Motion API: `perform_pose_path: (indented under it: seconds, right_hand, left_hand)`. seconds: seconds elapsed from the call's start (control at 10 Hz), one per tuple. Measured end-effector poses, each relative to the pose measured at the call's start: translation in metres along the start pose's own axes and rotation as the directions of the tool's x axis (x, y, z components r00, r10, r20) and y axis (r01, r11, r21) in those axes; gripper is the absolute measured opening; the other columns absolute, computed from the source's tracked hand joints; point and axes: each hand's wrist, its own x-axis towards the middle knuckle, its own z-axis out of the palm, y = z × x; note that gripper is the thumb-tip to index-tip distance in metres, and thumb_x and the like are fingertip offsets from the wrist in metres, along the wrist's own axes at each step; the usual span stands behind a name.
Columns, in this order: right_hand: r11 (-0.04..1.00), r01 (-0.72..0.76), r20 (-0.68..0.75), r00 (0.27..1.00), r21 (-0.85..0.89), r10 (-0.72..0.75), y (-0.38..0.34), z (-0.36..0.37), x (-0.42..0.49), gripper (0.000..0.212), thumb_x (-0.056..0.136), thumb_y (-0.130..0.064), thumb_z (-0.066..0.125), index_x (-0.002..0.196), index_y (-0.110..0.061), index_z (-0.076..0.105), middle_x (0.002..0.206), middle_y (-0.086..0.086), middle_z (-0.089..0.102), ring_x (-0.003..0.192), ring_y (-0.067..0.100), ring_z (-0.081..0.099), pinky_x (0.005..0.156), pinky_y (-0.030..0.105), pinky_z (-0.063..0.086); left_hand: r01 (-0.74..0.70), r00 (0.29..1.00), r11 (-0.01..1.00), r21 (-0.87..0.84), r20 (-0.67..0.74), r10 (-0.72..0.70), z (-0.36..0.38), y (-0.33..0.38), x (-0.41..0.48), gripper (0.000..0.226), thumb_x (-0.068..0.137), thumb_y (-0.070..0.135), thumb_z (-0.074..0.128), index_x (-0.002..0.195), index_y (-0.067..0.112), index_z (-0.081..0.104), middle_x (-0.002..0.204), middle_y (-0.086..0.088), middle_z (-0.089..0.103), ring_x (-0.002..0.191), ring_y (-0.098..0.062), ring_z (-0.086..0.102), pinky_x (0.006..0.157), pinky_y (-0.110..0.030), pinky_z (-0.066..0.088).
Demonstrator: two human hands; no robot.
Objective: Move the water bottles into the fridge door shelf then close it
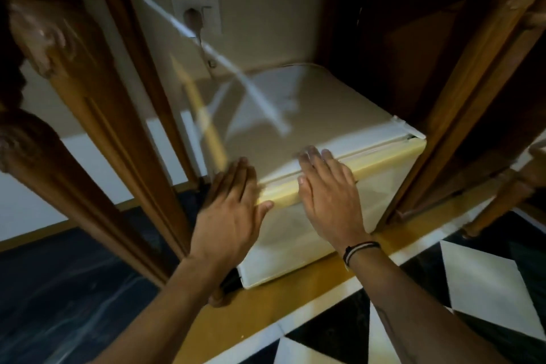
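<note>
A small cream-white fridge (319,103) stands on the floor inside a wooden cabinet. Its door (289,245) lies flush against the body, with a yellowish strip along the top edge. My left hand (233,213) rests flat on the door's upper left corner, fingers together and extended. My right hand (328,189) presses flat on the top edge of the door, fingers reaching onto the fridge's top. Neither hand holds anything. No water bottles are in view.
A wooden cabinet door (97,115) stands open to the left, and a wooden frame (461,115) rises at the right. A wall socket (196,13) with a plug and cord sits behind the fridge. Black and white floor tiles (478,281) lie in front.
</note>
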Motion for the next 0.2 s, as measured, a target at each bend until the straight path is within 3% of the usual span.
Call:
perform_pose_path:
  seconds: [0.1,0.2]
  right_hand:
    - [0.996,-0.068,0.298,0.953,0.061,0.046,-0.004,-0.053,-0.004,0.072,0.108,-0.054,0.018,0.166,-0.013,0.013,0.174,0.005,0.008,0.161,0.022,0.006,0.13,0.042,0.01]
    - [0.989,-0.109,0.392,0.918,0.099,0.062,-0.004,-0.114,0.001,0.077,0.107,-0.057,0.016,0.167,-0.011,0.003,0.174,0.006,-0.003,0.162,0.021,-0.003,0.131,0.04,0.005]
  left_hand:
    - [0.006,0.981,0.999,-0.049,0.193,0.003,-0.043,0.012,-0.01,0.097,0.104,0.06,-0.017,0.181,0.007,0.007,0.189,-0.015,-0.004,0.176,-0.028,-0.006,0.141,-0.039,-0.007]
    - [0.012,0.968,0.995,-0.099,0.251,0.014,-0.097,0.024,-0.015,0.089,0.109,0.061,-0.012,0.18,0.008,-0.002,0.187,-0.012,-0.014,0.175,-0.025,-0.013,0.141,-0.038,-0.009]
